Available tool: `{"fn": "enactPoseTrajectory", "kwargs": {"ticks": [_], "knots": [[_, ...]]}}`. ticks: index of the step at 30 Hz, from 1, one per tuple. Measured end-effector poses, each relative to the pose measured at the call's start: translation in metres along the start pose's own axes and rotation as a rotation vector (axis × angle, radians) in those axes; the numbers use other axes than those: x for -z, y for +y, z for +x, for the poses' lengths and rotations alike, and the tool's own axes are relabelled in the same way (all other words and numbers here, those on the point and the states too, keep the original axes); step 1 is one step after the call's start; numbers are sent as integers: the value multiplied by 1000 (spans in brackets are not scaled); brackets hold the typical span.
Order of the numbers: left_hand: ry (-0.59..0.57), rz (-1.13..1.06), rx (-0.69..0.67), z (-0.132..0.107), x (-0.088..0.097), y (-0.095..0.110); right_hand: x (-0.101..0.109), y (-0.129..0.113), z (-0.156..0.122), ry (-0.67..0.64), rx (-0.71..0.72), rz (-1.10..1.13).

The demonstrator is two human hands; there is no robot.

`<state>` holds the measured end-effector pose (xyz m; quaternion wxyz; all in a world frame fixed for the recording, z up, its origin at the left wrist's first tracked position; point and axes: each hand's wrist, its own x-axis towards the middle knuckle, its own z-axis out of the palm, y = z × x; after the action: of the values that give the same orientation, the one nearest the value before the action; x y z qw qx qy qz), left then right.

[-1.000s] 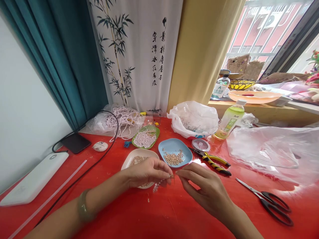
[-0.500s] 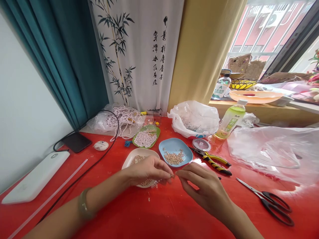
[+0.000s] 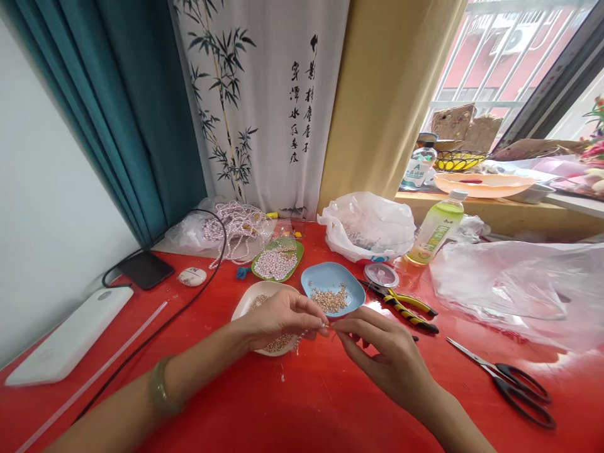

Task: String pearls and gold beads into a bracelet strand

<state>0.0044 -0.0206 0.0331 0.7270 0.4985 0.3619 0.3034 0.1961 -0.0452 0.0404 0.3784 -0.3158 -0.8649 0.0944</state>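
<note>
My left hand [image 3: 287,321], with a green bangle [image 3: 163,387] on its wrist, pinches a strand of small beads [image 3: 297,341] that hangs below its fingers. Close to it, the thumb and index finger of my right hand [image 3: 382,343] are pinched together at the strand's end; what sits between them is too small to make out. Partly behind the left hand is a cream dish [image 3: 243,302] of gold beads. A blue dish [image 3: 309,274] with small gold beads lies just beyond both hands. Pale pink beads fill a green dish [image 3: 298,255] farther back.
Pliers [image 3: 406,308], a clear spool [image 3: 381,275] and scissors [image 3: 507,380] lie to the right. Behind stand a white plastic bag [image 3: 368,226] and a drink bottle [image 3: 436,229]. Bead strings [image 3: 236,223] are heaped at the back left. A black cable [image 3: 189,292] crosses the left side.
Both hands stay nearly in place, fingertips still close together. The left fingers have shifted slightly, and the bead strand now shows more clearly beneath them.
</note>
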Motion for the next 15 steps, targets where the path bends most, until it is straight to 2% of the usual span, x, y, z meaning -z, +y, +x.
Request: {"fn": "enactPoseTrajectory", "kwargs": {"ticks": [8,15], "knots": [[-29,-44,-7,-1,2,-1,-6,3,-1,4,-62,131],[-63,-34,-42,-2,1,0,-4,2,-1,33,-78,73]]}}
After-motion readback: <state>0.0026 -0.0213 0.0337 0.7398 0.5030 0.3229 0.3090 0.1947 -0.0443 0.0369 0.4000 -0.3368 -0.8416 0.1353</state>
